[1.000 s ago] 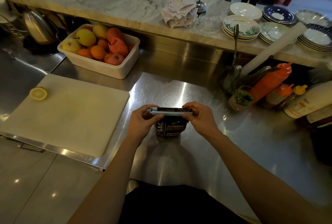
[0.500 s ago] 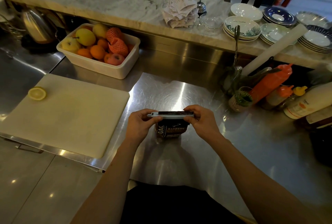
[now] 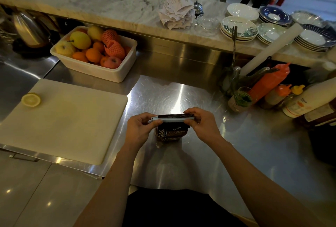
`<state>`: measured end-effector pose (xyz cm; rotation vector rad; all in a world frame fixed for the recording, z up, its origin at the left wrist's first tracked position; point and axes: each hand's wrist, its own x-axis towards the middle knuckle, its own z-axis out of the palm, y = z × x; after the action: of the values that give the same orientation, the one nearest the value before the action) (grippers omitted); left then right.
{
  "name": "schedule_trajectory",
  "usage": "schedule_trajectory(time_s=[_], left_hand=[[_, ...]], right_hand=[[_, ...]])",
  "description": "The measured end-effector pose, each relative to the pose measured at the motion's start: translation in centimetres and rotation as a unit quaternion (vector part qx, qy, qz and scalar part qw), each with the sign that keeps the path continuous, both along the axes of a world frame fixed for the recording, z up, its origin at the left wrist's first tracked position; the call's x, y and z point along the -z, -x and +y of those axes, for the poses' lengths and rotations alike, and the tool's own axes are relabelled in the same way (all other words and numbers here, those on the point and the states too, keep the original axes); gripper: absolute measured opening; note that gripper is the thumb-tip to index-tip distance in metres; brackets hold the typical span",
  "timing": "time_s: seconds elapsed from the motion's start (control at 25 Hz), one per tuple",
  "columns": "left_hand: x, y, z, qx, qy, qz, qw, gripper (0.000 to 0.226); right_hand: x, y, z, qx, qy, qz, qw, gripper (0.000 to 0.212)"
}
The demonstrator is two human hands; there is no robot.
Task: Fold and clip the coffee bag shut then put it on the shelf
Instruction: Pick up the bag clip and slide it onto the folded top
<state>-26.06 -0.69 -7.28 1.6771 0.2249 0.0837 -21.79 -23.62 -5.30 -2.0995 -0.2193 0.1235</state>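
A dark brown coffee bag (image 3: 171, 134) with white lettering stands upright on the steel counter (image 3: 181, 95) in front of me. A long pale blue sealing clip (image 3: 171, 119) lies across its folded top. My left hand (image 3: 141, 129) pinches the clip's left end and my right hand (image 3: 201, 123) pinches its right end, both pressing against the bag's top. My fingers hide the clip's right tip and the bag's upper corners. No shelf is clearly identifiable.
A white cutting board (image 3: 60, 117) with a lemon half (image 3: 31, 99) lies left. Behind it sit a fruit tub (image 3: 94, 55) and a kettle (image 3: 27, 28). Squeeze bottles (image 3: 267, 83) crowd the right. Stacked plates (image 3: 240, 28) and paper slips (image 3: 177, 12) rest on the marble ledge.
The clip has come down flatter on the bag's folded top, and both hands have shifted slightly lower and closer to me while still holding its ends.
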Motion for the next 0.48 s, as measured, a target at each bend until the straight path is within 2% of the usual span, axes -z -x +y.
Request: schedule_trajectory(time_s=[0.16, 0.24, 0.36, 0.48], left_hand=[[-0.5, -0.1, 0.2, 0.013, -0.019, -0.005, 1.0, 0.023], [-1.0, -0.2, 0.3, 0.038, -0.039, -0.004, 0.998, 0.022], [-2.1, -0.7, 0.1, 0.084, -0.101, -0.029, 0.991, 0.019], [-2.8, -1.2, 0.1, 0.111, -0.132, -0.035, 0.984, 0.009]], right_hand=[[-0.4, 0.0, -0.3, -0.025, 0.015, 0.0, 1.0, 0.028], [-1.4, -0.3, -0.7, -0.1, 0.087, -0.035, 0.99, 0.027], [-3.2, -1.0, 1.4, -0.216, 0.242, -0.124, 0.938, 0.027], [-3.6, -0.9, 4.3, -0.234, 0.313, -0.136, 0.911, 0.027]])
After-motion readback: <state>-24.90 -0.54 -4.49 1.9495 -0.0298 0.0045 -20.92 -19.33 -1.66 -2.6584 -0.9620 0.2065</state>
